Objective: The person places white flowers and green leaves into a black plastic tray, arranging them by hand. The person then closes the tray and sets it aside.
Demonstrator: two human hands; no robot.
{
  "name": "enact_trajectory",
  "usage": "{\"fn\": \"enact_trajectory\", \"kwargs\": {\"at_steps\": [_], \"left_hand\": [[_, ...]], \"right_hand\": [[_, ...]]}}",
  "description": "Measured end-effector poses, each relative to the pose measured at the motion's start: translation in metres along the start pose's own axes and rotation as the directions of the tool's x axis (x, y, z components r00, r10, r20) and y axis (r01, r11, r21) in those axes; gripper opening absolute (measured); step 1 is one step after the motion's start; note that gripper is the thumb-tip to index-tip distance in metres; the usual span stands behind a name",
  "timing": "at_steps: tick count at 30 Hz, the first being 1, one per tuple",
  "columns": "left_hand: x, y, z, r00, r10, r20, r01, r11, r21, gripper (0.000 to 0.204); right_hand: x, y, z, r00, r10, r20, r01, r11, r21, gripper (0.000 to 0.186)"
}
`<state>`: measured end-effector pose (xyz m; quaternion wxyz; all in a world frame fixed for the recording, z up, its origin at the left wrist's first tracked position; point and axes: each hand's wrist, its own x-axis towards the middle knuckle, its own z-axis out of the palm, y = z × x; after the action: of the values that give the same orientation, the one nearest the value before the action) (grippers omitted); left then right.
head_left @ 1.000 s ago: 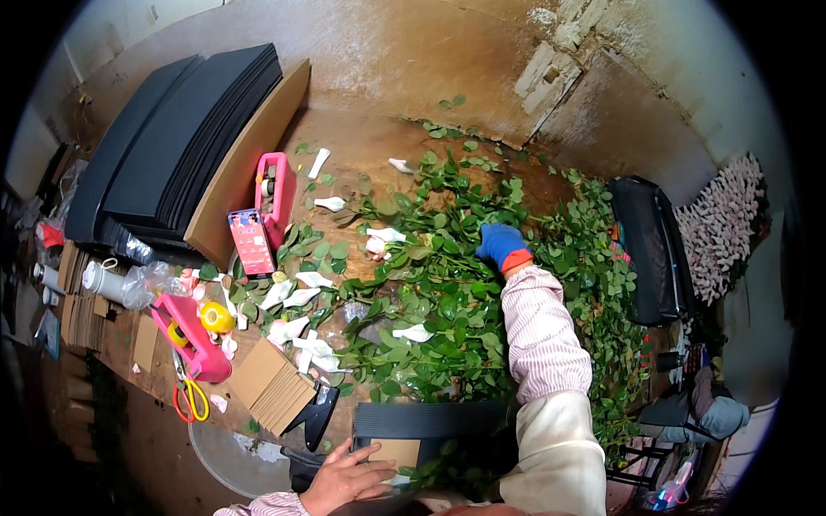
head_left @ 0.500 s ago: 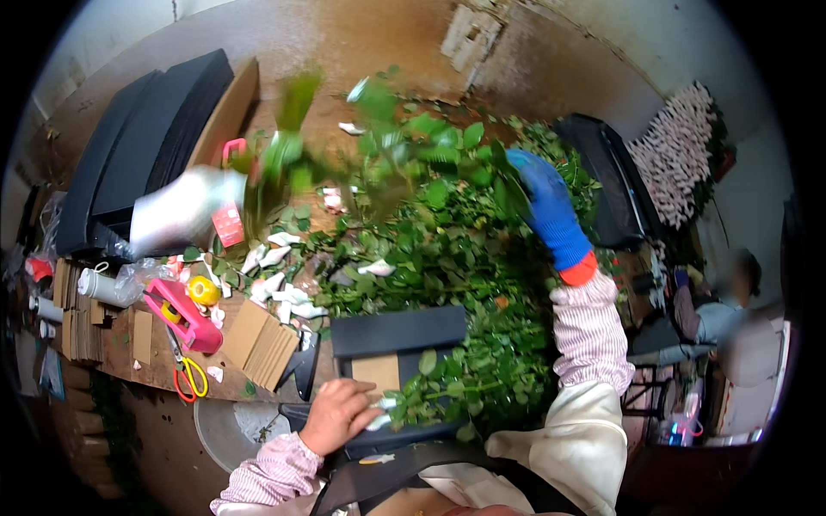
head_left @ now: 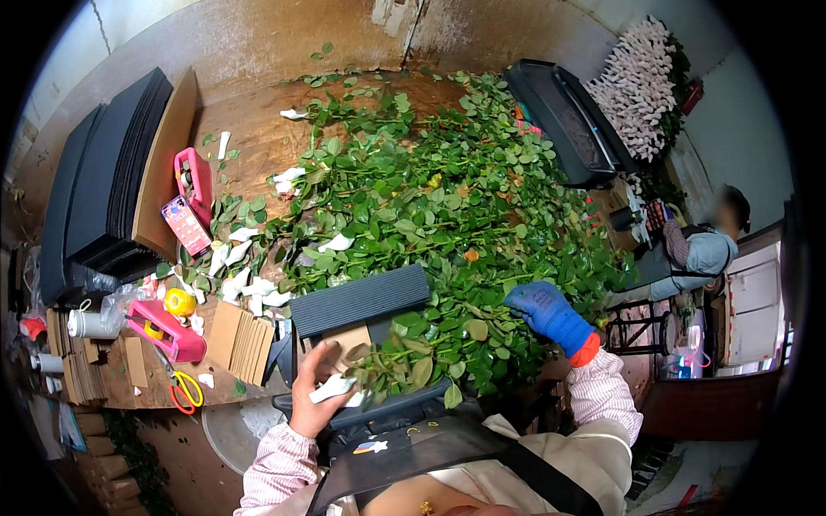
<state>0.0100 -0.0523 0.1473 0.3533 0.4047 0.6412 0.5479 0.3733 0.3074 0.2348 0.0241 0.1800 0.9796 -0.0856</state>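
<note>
The left hand [head_left: 308,394] had its fingers curled round a white-sleeved bud [head_left: 331,390] at the near edge, beside leafy stems [head_left: 422,351] lying across a ridged black box [head_left: 361,299]. Whether the blue-gloved right hand [head_left: 548,315], farther right, gripped stems, I couldn't tell. A light hold—no squeezing the head—seemed wisest, keeping leaves untangled.

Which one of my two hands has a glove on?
Your right hand, at the green leaves: it wears a blue glove with an orange-red cuff. Your left hand, with a white-wrapped bud at it, is bare.
</note>
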Motion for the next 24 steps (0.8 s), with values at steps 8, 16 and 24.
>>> {"fn": "enact_trajectory", "kwargs": {"at_steps": [8, 16, 24], "left_hand": [[0.012, 0.028, -0.006, 0.998, 0.044, 0.033, -0.048, 0.986, 0.157, 0.051], [0.022, 0.036, -0.019, 0.985, 0.071, 0.155, -0.12, 0.936, 0.33, 0.057], [0.029, 0.022, -0.025, 0.974, 0.064, 0.219, -0.126, 0.952, 0.279, 0.06]], "right_hand": [[0.005, 0.0, -0.008, 0.969, 0.092, 0.231, -0.053, 0.984, -0.169, 0.017], [0.209, 0.006, -0.094, 1.0, 0.011, 0.012, -0.008, 0.97, -0.244, 0.033], [0.514, 0.166, 0.049, 0.909, 0.285, -0.304, -0.39, 0.837, -0.383, 0.06]]}}
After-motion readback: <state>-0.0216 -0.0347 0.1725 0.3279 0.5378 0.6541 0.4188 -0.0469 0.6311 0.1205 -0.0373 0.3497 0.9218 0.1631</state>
